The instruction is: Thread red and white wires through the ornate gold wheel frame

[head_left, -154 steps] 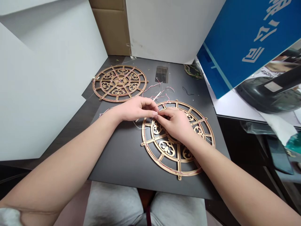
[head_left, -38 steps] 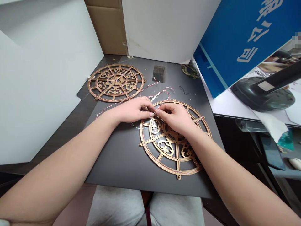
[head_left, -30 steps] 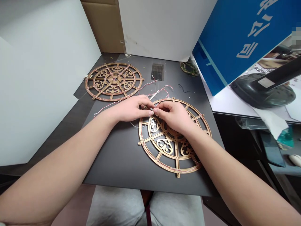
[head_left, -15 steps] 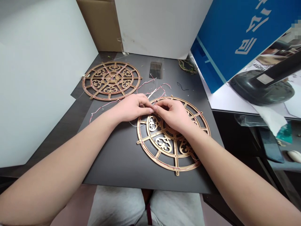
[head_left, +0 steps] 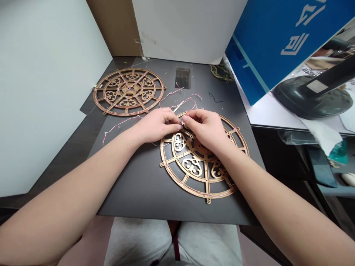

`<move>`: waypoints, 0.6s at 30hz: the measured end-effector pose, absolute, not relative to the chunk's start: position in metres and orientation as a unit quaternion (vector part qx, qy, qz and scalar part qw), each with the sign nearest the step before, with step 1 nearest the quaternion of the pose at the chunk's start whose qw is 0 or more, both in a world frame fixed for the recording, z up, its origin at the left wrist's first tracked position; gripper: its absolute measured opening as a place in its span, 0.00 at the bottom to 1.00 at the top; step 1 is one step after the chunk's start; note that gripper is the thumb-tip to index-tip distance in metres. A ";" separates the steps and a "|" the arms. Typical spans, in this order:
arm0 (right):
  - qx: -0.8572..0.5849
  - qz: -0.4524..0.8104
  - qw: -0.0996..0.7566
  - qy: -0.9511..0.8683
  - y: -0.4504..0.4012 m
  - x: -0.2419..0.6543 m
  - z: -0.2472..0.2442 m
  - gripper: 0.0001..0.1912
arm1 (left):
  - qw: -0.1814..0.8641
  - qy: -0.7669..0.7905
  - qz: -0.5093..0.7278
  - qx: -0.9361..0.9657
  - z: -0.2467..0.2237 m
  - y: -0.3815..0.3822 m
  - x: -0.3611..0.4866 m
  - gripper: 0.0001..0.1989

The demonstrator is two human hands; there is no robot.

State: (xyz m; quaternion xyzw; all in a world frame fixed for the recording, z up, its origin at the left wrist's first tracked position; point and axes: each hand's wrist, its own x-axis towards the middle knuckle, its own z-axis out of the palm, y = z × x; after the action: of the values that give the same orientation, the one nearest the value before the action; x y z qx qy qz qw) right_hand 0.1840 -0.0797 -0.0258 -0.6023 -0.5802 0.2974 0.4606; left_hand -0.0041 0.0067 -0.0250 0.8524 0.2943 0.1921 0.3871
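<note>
A round wooden lattice wheel (head_left: 206, 184) with scroll cut-outs lies flat on the dark board, thin red and white wires running along its rim. Over its upper left edge, my left hand (head_left: 162, 125) pinches something small between thumb and fingers. My right hand (head_left: 206, 127) is closed in a pinch just beside it, above the wheel's upper part. What sits between the fingertips is too small to name. Loose red and white wires (head_left: 191, 99) lie just beyond both hands. The second wooden wheel (head_left: 129, 105), also wired, rests farther back on the left.
White panels (head_left: 188, 29) stand behind and at the left of the dark board (head_left: 124, 184). A blue panel (head_left: 255, 48) rises at the right. Beyond it is a black stand base (head_left: 313, 98). A dark wire loop (head_left: 215, 97) lies near the back right.
My right hand's fingertips have shifted slightly up and away from my left fingertips, which keep their pinch. The view has tilted a little; both wheels stay in place.
</note>
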 end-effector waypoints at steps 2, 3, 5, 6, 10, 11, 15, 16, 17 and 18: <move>-0.601 0.295 0.459 -0.584 -0.080 0.184 -0.026 0.10 | 0.382 0.312 0.183 0.850 -0.025 0.007 -0.003 0.10; -0.603 0.293 0.457 -0.584 -0.080 0.185 -0.026 0.10 | 0.382 0.323 0.179 0.847 -0.025 0.006 -0.003 0.10; -0.609 0.286 0.452 -0.586 -0.080 0.185 -0.027 0.10 | 0.383 0.347 0.175 0.838 -0.024 0.005 -0.001 0.09; -0.611 0.283 0.448 -0.588 -0.081 0.185 -0.027 0.10 | 0.386 0.358 0.175 0.832 -0.023 0.004 0.000 0.08; -0.612 0.281 0.441 -0.594 -0.081 0.184 -0.026 0.09 | 0.368 0.370 0.172 0.835 -0.022 0.000 0.005 0.06; -0.612 0.280 0.439 -0.596 -0.082 0.183 -0.026 0.09 | 0.355 0.367 0.170 0.843 -0.023 0.000 0.006 0.06; -0.612 0.274 0.438 -0.599 -0.081 0.181 -0.028 0.08 | 0.312 0.360 0.168 0.863 -0.027 0.000 0.009 0.06; -0.610 0.274 0.440 -0.599 -0.081 0.181 -0.029 0.09 | 0.308 0.362 0.169 0.863 -0.028 0.000 0.010 0.06; -0.608 0.275 0.443 -0.599 -0.081 0.181 -0.030 0.09 | 0.306 0.364 0.171 0.863 -0.029 0.000 0.010 0.06; -0.606 0.275 0.445 -0.600 -0.081 0.181 -0.031 0.09 | 0.303 0.366 0.173 0.863 -0.029 0.000 0.010 0.07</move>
State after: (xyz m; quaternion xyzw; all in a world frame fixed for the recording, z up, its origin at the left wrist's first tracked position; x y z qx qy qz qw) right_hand 0.1813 -0.0809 -0.0308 -0.6057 -0.5997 0.2751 0.4448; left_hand 0.0104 0.0000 -0.0293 0.8627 0.3658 0.1734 0.3031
